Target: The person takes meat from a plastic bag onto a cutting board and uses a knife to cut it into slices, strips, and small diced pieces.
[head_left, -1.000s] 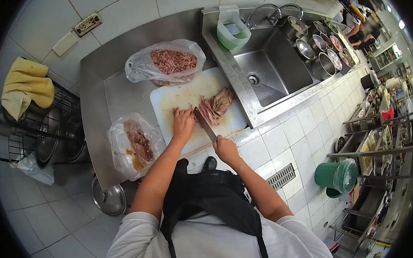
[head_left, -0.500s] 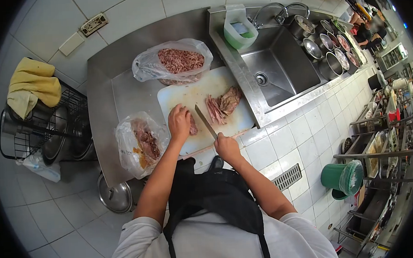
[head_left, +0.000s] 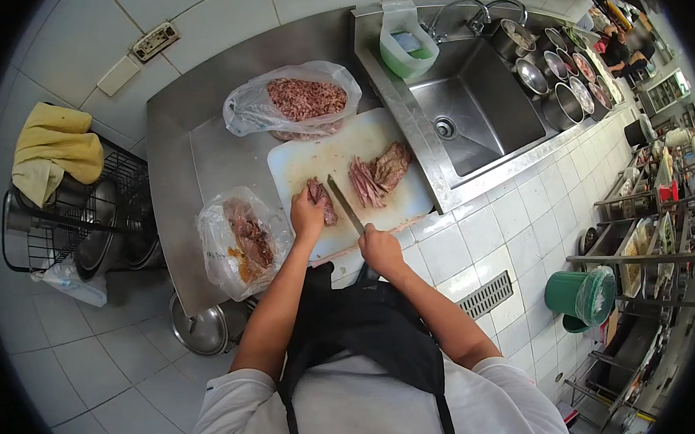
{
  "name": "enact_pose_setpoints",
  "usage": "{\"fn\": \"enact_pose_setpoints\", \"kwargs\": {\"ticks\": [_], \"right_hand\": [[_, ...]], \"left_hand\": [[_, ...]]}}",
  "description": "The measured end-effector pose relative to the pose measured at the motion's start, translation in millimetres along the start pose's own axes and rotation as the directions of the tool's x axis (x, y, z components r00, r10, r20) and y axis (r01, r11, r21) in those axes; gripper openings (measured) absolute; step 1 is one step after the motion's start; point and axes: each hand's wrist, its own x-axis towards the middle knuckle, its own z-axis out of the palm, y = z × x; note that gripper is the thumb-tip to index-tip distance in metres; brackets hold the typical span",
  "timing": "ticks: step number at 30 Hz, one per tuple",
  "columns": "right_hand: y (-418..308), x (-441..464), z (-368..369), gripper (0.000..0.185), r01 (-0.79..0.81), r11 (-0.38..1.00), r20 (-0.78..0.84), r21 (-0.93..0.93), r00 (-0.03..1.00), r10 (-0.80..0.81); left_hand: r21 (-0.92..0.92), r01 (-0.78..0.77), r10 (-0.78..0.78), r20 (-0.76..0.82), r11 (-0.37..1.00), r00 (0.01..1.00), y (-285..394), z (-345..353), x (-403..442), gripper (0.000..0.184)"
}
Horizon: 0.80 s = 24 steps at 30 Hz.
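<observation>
We now expose more of the meat at the board's 8 o'clock: our left hand shifts aside, fingers grasping its 9 o'clock edge. Our right hand grasps the knife, blade at the meat's 3 o'clock. We judge this repositioning between cuts.

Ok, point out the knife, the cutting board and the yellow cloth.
Knife [head_left: 344, 204], head view, middle of the blade.
Cutting board [head_left: 333, 156], head view, bare surface beyond the blade's tip.
Yellow cloth [head_left: 59, 148], head view, middle folds.

white-tiled wall | tiled floor, slotted drain grate | steel sink | wire rack, left | metal shelving, right
</observation>
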Motion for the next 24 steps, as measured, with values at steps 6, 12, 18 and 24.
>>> {"fn": "enact_pose_setpoints", "kwargs": {"ticks": [6, 12, 18, 24], "right_hand": [[-12, 2, 4, 0.02, 0.029, 0.999, 0.023, 0.013, 0.999, -0.029], [-15, 2, -12, 0.022, 0.008, 0.999, -0.015, 0.05, 1.0, -0.007], [-29, 3, -19, 0.019, 0.028, 1.0, -0.003, 0.014, 1.0, -0.028], [-31, 4, -17, 0.017, 0.038, 0.999, 0.006, 0.001, 0.999, -0.038]], "left_hand": [[-0.002, -0.024, 0.024, -0.001, 1.0, 1.0, -1, 14, -1, 0.056], [-0.004, -0.001, 0.001, -0.027, 1.0, 1.0, 5, 14, -6, 0.065], [0.085, -0.097, 0.099, -0.016, 0.992, 0.995, 28, 3, -19, 0.059], [0.123, -0.151, 0.158, -0.055, 0.981, 0.986, 36, 7, -24, 0.055]]}}
